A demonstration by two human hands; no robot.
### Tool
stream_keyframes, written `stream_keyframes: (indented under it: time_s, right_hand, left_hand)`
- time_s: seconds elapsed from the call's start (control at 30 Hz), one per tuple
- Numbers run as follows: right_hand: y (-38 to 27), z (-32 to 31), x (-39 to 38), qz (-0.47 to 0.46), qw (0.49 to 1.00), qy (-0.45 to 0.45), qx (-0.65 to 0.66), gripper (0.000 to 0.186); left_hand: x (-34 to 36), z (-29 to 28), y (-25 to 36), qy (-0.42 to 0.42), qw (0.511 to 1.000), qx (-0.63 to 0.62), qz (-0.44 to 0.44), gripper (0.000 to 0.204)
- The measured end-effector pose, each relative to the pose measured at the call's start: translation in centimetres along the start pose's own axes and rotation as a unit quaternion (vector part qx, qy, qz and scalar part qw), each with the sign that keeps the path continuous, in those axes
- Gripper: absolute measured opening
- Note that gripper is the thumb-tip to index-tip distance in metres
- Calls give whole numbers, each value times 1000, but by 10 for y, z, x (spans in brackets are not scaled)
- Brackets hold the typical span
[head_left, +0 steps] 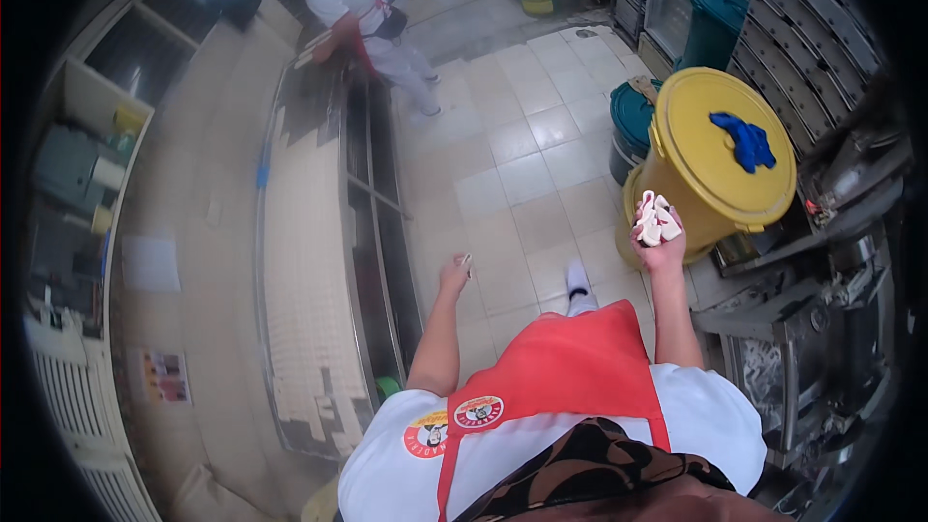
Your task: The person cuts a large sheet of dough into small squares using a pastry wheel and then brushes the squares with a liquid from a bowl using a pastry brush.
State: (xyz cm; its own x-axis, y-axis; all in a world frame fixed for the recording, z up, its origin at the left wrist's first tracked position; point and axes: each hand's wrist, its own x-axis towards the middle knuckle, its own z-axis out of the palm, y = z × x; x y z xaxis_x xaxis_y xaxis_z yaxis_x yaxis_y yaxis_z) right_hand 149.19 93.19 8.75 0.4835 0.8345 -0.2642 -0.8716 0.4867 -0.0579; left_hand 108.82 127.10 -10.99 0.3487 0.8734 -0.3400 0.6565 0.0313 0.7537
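My right hand (661, 253) is raised beside the big yellow bin, its fingers cupped round several white, dough-like pieces (656, 220) with reddish edges showing. Lower and to the left, my left hand (452, 275) hangs between the long table and my red apron, over the tiled floor. Its fingers are closed round a small pale piece (466, 262), too small to make out clearly. Neither hand touches the table or the bin lid.
A yellow lidded bin (710, 174) with a crumpled blue cloth or glove (744, 142) on top stands at right, near green bins (633, 116) and metal racks (807, 29). At left runs a long table (304, 280) covered with rows of small pale pieces. Another person (353, 10) leans over its far end.
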Motion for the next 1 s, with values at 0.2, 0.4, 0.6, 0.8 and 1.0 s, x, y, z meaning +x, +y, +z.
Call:
stream_keyframes:
  time_s: [0.2, 0.4, 0.6, 0.8, 1.0]
  right_hand:
    - [-19, 21, 239, 44, 999, 14, 12, 50]
    - [-39, 118, 453, 48, 999, 13, 16, 50]
    - [-81, 173, 660, 40, 999, -11, 4, 49]
    - [-164, 157, 826, -51, 998, 39, 6, 54]
    - [-240, 206, 934, -165, 986, 15, -35, 50]
  left_hand:
    - [144, 8, 38, 11, 994, 111, 4, 37]
    - [165, -21, 5, -105, 961, 32, -255, 25]
    - [272, -14, 32, -177, 916, 144, -330, 26]
    - [542, 7, 115, -230, 907, 218, -279, 27]
    - [931, 37, 324, -85, 979, 185, -8, 36]
